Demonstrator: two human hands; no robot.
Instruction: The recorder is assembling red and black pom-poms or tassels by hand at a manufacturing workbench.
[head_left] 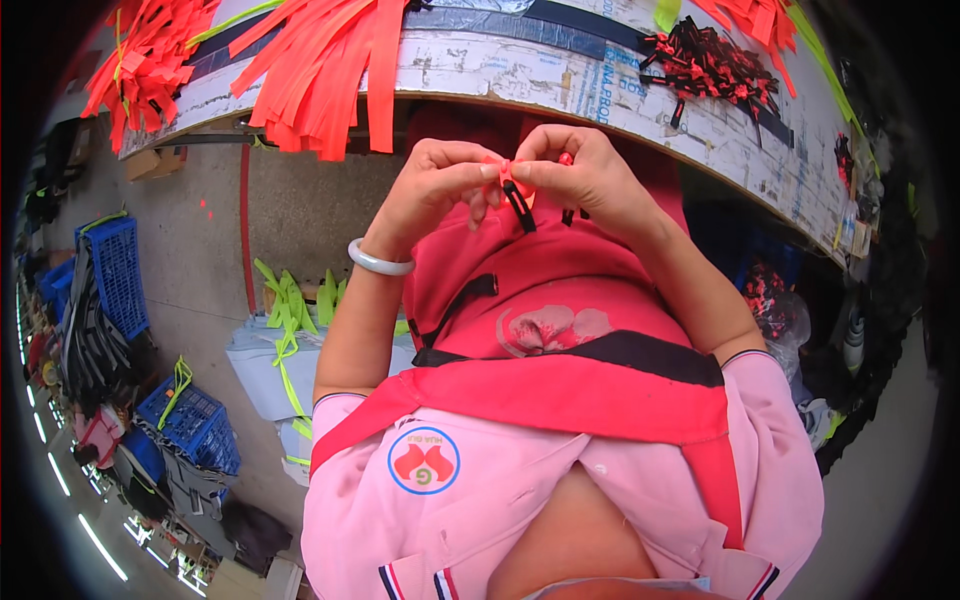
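Worktable (520, 70), its top covered in worn printed paper, curved across the twelve o'clock edge. On it lay orange strips (330, 60) at eleven o'clock and a heap of black-and-red clips (710, 65) at one o'clock.

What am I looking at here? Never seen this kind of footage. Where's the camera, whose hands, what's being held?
One fisheye camera worn on a person's head, looking down, so straight edges bend. No machine: two bare hands. The left hand, with a pale bangle on its wrist, and the right hand together pinch a small orange strip with a black clip, above a red apron. Ahead is a worktable with orange strips hanging over its edge and a pile of black-and-red clips. Blue crates stand on the floor, left.
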